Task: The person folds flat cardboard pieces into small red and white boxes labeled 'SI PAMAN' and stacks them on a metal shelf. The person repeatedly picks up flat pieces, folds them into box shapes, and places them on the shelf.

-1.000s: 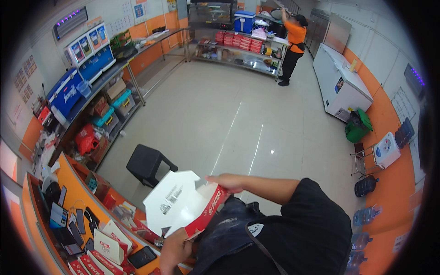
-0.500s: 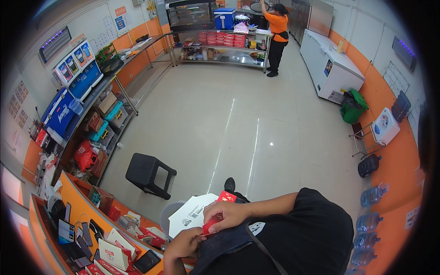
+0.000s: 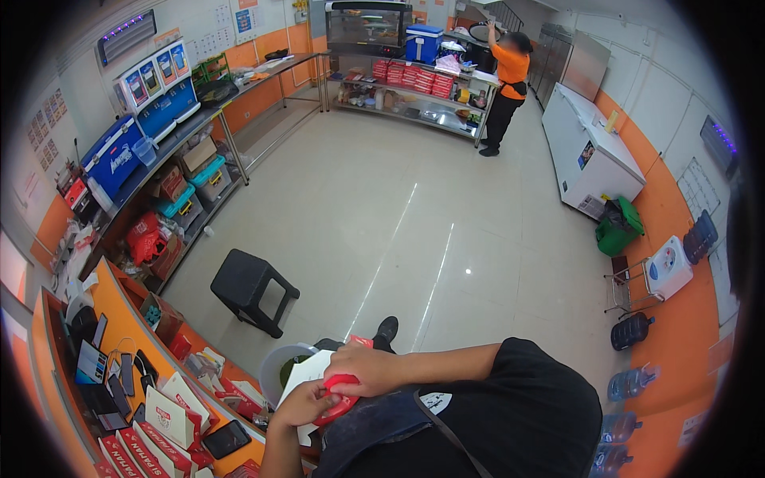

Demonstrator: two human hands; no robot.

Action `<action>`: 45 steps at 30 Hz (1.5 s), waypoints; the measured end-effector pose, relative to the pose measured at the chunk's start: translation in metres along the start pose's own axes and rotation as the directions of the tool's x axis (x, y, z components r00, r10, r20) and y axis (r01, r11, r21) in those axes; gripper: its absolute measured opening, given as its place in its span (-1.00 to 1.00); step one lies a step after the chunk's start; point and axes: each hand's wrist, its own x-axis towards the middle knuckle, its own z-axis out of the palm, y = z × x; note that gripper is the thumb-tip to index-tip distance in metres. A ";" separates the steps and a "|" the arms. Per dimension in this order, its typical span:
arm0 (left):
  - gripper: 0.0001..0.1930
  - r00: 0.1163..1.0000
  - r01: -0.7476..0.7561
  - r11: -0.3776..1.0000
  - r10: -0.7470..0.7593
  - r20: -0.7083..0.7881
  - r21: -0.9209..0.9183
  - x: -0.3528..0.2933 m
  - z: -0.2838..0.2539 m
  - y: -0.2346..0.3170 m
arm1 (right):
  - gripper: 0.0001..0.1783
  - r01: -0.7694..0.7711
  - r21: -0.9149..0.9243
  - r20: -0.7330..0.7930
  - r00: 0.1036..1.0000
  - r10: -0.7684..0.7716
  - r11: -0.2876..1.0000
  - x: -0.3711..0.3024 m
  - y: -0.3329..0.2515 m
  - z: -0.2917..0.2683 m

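Over my lap, a red-and-white cardboard food box, still partly flat, is between my two hands. My left hand is closed on its near edge, with the thumb pressed to a curled red flap. From the right, my right hand reaches across and grips the same red part, its fingers bent over the card. The two hands nearly touch. Much of the box is hidden behind my hands and arm. A pale bucket with something green inside stands just beyond it.
Several folded red-and-white boxes and a phone cover the orange counter at my left. A black stool stands ahead. Far off, a person in an orange shirt works beside a steel shelf; a white chest freezer lines the right wall.
My hands have come closer together, and the red flap is now bent round between them. The box's white panel has tipped and shows less. The whole view has shifted slightly.
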 end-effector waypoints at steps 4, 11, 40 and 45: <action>-0.75 0.998 -0.061 0.950 0.067 0.011 -0.307 -0.006 -0.006 -0.014 | -0.74 -0.036 -0.117 -0.146 0.989 0.019 0.992 -0.004 0.013 0.013; -0.72 1.000 -0.001 0.920 0.010 0.023 -0.392 -0.008 -0.002 -0.012 | -0.76 -0.065 -0.095 -0.151 0.987 0.050 0.993 0.003 0.015 0.009; -0.57 0.885 -0.072 0.919 0.239 -0.400 0.388 -0.038 0.026 0.039 | -0.76 -0.137 0.001 0.275 0.953 0.131 0.991 0.007 0.004 -0.021; -0.47 0.751 0.059 0.700 0.438 -0.493 0.711 -0.057 0.008 0.053 | -0.75 -0.310 0.167 0.039 0.951 0.308 0.936 0.004 0.010 -0.041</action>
